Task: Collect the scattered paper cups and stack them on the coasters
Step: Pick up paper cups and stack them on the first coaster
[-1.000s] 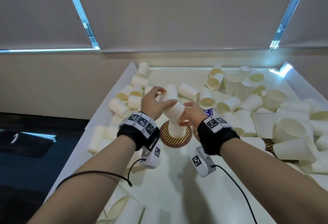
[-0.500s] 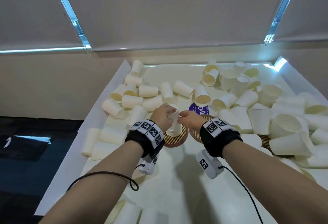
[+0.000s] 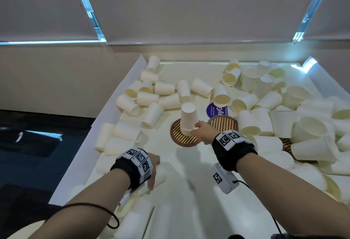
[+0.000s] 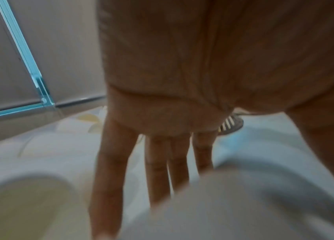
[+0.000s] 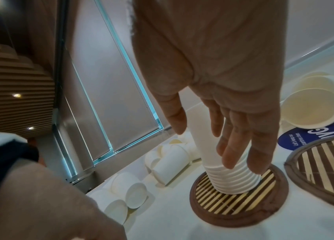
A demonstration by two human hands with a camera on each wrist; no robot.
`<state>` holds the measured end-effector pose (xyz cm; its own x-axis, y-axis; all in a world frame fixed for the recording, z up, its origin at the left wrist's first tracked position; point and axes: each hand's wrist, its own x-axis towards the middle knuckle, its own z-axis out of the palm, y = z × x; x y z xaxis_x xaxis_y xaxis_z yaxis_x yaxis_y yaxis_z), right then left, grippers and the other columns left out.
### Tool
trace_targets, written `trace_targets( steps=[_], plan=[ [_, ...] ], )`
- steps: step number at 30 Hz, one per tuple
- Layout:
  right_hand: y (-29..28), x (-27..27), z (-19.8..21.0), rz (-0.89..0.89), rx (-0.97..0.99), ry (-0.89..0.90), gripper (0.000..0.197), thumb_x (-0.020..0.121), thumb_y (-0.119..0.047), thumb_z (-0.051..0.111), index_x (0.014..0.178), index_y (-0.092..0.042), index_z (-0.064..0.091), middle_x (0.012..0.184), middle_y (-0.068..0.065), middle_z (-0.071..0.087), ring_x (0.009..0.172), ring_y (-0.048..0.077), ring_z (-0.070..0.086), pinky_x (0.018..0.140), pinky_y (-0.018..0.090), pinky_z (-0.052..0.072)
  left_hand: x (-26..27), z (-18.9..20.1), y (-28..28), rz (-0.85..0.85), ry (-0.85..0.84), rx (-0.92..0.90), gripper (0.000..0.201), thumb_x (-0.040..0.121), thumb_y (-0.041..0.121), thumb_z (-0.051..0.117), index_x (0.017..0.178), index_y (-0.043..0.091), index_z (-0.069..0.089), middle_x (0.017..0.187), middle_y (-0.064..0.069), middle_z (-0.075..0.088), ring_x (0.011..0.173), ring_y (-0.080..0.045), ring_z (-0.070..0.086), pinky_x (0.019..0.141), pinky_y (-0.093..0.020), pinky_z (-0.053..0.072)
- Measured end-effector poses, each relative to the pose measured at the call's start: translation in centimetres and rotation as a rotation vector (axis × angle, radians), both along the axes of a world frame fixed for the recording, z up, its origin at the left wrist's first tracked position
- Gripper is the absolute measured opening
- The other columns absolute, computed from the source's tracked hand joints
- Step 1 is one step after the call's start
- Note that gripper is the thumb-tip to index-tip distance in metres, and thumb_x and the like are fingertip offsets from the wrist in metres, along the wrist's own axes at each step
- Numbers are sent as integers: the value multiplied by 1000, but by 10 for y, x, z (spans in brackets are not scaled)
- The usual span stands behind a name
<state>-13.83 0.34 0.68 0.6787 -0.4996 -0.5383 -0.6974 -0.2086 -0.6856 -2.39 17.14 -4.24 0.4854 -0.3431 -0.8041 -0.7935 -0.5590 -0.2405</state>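
Note:
A stack of upside-down white paper cups stands on a round striped coaster. My right hand rests against the stack's lower right side. In the right wrist view that hand has its thumb and loosely straight fingers on either side of the stack above the coaster. My left hand is near the table's front left, over a cup lying on its side. Its fingers are straight and reach down to that blurred cup.
Loose white cups lie in heaps at the back left and all along the right side. A second striped coaster sits right of the stack, beside a blue round sticker. More cups lie at the near edge.
Both hands pushed a cup down onto the stack. The left hand has since let go and pulled back to the front left over a lying cup. The right hand stays at the stack.

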Motion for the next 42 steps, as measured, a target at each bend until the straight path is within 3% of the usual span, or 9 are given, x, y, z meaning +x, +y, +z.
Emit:
trace_targets(
  steps=[4, 10, 16, 19, 22, 27, 31, 36, 42],
  plan=[
    [8, -1, 0, 78, -21, 25, 51, 91, -22, 54, 137, -10, 39, 135, 12, 47, 120, 27, 51, 86, 30, 44, 38, -82, 8, 64, 2, -113, 105, 28, 59, 80, 118, 37, 32, 122, 1, 58, 96, -27, 62, 77, -48, 55],
    [30, -5, 2, 359, 97, 82, 85, 74, -44, 74, 142, -15, 32, 135, 7, 49, 117, 23, 54, 93, 40, 51, -13, 47, -14, 493, 173, -647, 91, 52, 55, 75, 126, 14, 43, 112, -4, 61, 97, -22, 63, 85, -41, 55],
    [51, -5, -5, 256, 222, 41, 61, 75, -41, 71, 127, -18, 51, 122, 11, 60, 110, 29, 59, 74, 40, 57, -22, 52, -23, 796, 473, -809, 87, 68, 74, 53, 128, 12, 46, 111, -13, 67, 90, -31, 71, 82, -50, 56],
    [48, -8, -9, 160, 146, 81, 68, 68, -40, 73, 125, -12, 49, 114, 10, 62, 101, 27, 62, 61, 34, 58, -35, 45, -15, 841, 475, -821, 63, 94, 59, 26, 124, 7, 46, 101, -11, 66, 86, -30, 67, 80, -44, 57],
    [38, -15, -9, 103, 92, 114, 67, 72, -38, 73, 127, -13, 44, 114, 8, 57, 104, 26, 59, 60, 30, 52, -54, 37, -1, 609, 286, -627, 43, 100, 39, 33, 118, 3, 49, 107, -15, 64, 73, -27, 58, 61, -30, 48],
    [30, -22, -5, 76, 82, 110, 66, 76, -36, 72, 129, -11, 42, 109, 6, 53, 101, 24, 55, 73, 35, 52, -79, 13, 18, 86, 215, -264, 49, 80, 50, 66, 104, 8, 59, 107, -12, 61, 91, -25, 57, 76, -30, 41],
    [35, -24, -2, 64, 81, 86, 66, 77, -37, 71, 130, -12, 42, 111, 6, 52, 104, 25, 55, 70, 35, 52, -87, -3, 22, -6, 161, -244, 57, 61, 66, 69, 81, 14, 54, 87, -3, 54, 71, -23, 49, 57, -27, 35],
    [38, -26, -5, 61, 96, 93, 67, 76, -37, 72, 130, -13, 41, 111, 6, 52, 102, 25, 54, 67, 34, 52, -90, -13, 24, -94, 106, -220, 93, 33, 79, 64, 98, 13, 61, 92, -4, 69, 80, -23, 67, 70, -34, 53],
    [33, -24, -5, 32, 109, 68, 66, 77, -40, 71, 129, -12, 42, 111, 7, 53, 103, 25, 55, 74, 37, 52, -90, -19, 23, -12, 174, -181, 96, 24, 75, 73, 95, 12, 61, 91, -2, 69, 76, -21, 66, 71, -33, 55]
  ],
)
